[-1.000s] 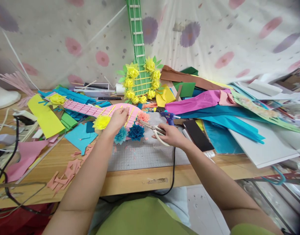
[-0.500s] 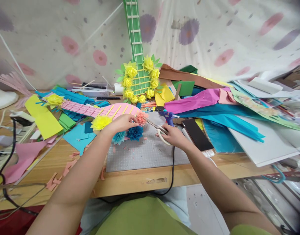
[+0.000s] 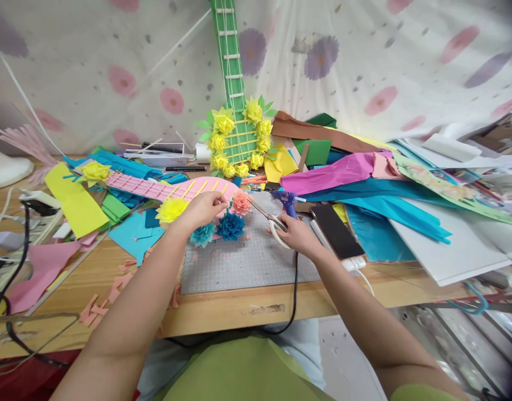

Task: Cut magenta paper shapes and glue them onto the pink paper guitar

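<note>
My right hand [image 3: 298, 235] is closed around the handles of white-handled scissors [image 3: 262, 209], whose blades point left to the edge of a coral paper flower [image 3: 240, 204]. Just left of that flower, the fingertips of my left hand [image 3: 204, 209] are pinched together; what they hold, if anything, is too small to make out. Beneath this hand lies a pink paper guitar [image 3: 151, 190] with yellow strips. A yellow paper flower [image 3: 172, 210], a teal one [image 3: 203, 235] and a dark blue one [image 3: 230, 226] sit along its near edge.
A grey cutting mat [image 3: 256, 267] lies under the work. Behind it stands a green paper guitar [image 3: 234, 83] ringed with yellow flowers. A blue glue gun [image 3: 288, 201] and a phone [image 3: 337, 231] are at the right. Coral scraps [image 3: 92, 312] and crepe paper [image 3: 331, 171] lie about.
My left hand has drawn slightly left and up, off the coral flower, which now shows more fully. My right hand and the scissors have barely moved.
</note>
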### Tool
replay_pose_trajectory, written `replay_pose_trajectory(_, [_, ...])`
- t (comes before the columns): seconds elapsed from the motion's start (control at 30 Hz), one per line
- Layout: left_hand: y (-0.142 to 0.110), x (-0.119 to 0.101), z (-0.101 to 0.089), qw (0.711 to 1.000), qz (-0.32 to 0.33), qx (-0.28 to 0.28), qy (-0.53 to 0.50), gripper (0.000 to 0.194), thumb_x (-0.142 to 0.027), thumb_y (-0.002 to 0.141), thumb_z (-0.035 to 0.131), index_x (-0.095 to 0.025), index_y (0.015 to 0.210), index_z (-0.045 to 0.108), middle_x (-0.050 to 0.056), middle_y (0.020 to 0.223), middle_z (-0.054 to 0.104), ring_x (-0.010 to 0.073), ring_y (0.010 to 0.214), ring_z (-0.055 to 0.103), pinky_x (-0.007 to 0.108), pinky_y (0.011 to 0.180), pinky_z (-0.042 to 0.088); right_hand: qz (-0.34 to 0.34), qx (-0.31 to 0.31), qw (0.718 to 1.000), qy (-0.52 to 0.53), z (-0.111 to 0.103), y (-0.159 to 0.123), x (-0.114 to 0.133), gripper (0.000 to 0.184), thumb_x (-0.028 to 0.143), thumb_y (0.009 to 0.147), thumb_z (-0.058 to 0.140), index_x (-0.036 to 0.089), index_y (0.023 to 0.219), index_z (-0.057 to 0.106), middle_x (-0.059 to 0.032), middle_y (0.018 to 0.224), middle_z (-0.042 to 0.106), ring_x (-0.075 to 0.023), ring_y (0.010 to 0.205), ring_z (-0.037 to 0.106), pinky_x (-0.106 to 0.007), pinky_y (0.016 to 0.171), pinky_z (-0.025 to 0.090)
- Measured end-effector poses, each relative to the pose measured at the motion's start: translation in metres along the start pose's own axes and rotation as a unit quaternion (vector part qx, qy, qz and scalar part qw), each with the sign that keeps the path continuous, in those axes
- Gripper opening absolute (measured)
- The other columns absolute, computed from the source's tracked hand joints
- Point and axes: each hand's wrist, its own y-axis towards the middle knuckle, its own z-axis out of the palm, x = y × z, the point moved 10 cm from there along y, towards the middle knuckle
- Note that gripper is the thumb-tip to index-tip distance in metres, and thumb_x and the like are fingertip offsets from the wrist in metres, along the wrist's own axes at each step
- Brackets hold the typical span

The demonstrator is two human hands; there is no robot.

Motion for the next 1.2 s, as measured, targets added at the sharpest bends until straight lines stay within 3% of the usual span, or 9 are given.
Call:
replay_pose_trajectory(0.13, [-0.012,0.011,-0.021,0.978,-0.039,-0.101,-0.180,0.014,-0.030,0.072,0.048,-0.019,0.065,0.044,-0.005,0.051,0.037,0.0081,0.045,0.033,0.020,0.044,0.024,0.032,-0.007,0.999,0.021,0.002,0.000,-0.006,0.026,0.046,0.073,0.049,0.020,0.071,0.048,-0.0008,0.066,0.057,-0.0140,0.060,0.051,-0.021,0.052,0.031])
replay_pose_trajectory(0.27, [-0.033,0.034,-0.025,0.897,-0.105,-0.148,-0.402,0.017,-0.021,0.072,0.040,-0.020,0.059,0.029,-0.008,0.046,0.019,0.0056,0.037,0.016,0.017,0.036,0.012,0.080,-0.003,0.997,0.021,0.007,-0.001,-0.012,0.025,0.043,0.074,0.048,0.019,0.081,0.051,-0.0034,0.074,0.061,-0.0156,0.066,0.055,-0.022,0.055,0.032])
replay_pose_trajectory(0.4, [-0.053,0.044,-0.049,0.837,-0.097,-0.220,-0.492,0.021,-0.017,0.072,0.039,-0.019,0.056,0.025,-0.009,0.045,0.014,0.0045,0.034,0.011,0.017,0.033,0.007,0.109,0.028,0.994,0.006,0.016,0.000,-0.014,0.028,0.043,0.075,0.050,0.017,0.087,0.053,-0.0059,0.082,0.063,-0.0159,0.069,0.056,-0.022,0.056,0.033])
replay_pose_trajectory(0.57, [-0.067,0.047,-0.083,0.821,-0.039,-0.283,-0.495,0.031,-0.028,0.077,0.048,-0.019,0.055,0.029,-0.009,0.043,0.015,0.0038,0.034,0.013,0.016,0.033,0.008,0.108,0.029,0.992,-0.064,0.013,0.005,-0.009,0.028,0.041,0.077,0.049,0.016,0.089,0.055,-0.0090,0.086,0.064,-0.0196,0.078,0.059,-0.024,0.062,0.035])
replay_pose_trajectory(0.73, [-0.086,0.079,-0.105,0.806,-0.047,-0.389,-0.444,0.017,-0.025,0.077,0.051,-0.018,0.063,0.042,-0.008,0.043,0.025,0.0049,0.036,0.020,0.015,0.034,0.015,0.107,0.001,0.979,-0.176,0.007,0.010,-0.002,0.026,0.035,0.078,0.048,0.013,0.090,0.056,-0.0135,0.091,0.064,-0.0243,0.084,0.060,-0.028,0.066,0.038])
replay_pose_trajectory(0.83, [-0.099,0.101,-0.109,0.807,-0.073,-0.420,-0.409,0.006,-0.020,0.071,0.057,-0.017,0.075,0.054,-0.005,0.054,0.043,0.0051,0.046,0.037,0.014,0.041,0.031,0.109,-0.013,0.973,-0.202,0.007,0.010,0.000,0.028,0.035,0.079,0.048,0.012,0.094,0.055,-0.0132,0.093,0.064,-0.0241,0.084,0.061,-0.028,0.066,0.039])
replay_pose_trajectory(0.93, [-0.106,0.114,-0.110,0.817,-0.080,-0.413,-0.395,0.023,-0.014,0.058,0.065,-0.017,0.080,0.059,-0.001,0.071,0.055,0.0066,0.063,0.051,0.017,0.057,0.043,0.108,-0.011,0.970,-0.216,0.010,0.011,0.002,0.028,0.035,0.080,0.048,0.012,0.096,0.054,-0.0124,0.092,0.064,-0.0235,0.083,0.061,-0.027,0.066,0.040])
replay_pose_trajectory(1.0, [-0.111,0.119,-0.111,0.814,-0.074,-0.416,-0.399,0.028,-0.013,0.053,0.068,-0.017,0.079,0.059,-0.002,0.069,0.055,0.0074,0.064,0.053,0.020,0.063,0.046,0.099,-0.002,0.968,-0.230,0.012,0.013,0.005,0.027,0.032,0.080,0.048,0.011,0.097,0.054,-0.0131,0.092,0.064,-0.0230,0.084,0.061,-0.027,0.066,0.041])
replay_pose_trajectory(1.2, [-0.128,0.140,-0.111,0.781,-0.117,-0.468,-0.396,0.014,-0.024,0.061,0.066,-0.014,0.065,0.056,-0.003,0.056,0.052,0.0048,0.048,0.047,0.017,0.047,0.043,0.086,0.057,0.954,-0.280,0.013,0.022,0.013,0.027,0.031,0.080,0.048,0.010,0.089,0.062,-0.0171,0.088,0.065,-0.0229,0.084,0.062,-0.027,0.067,0.042])
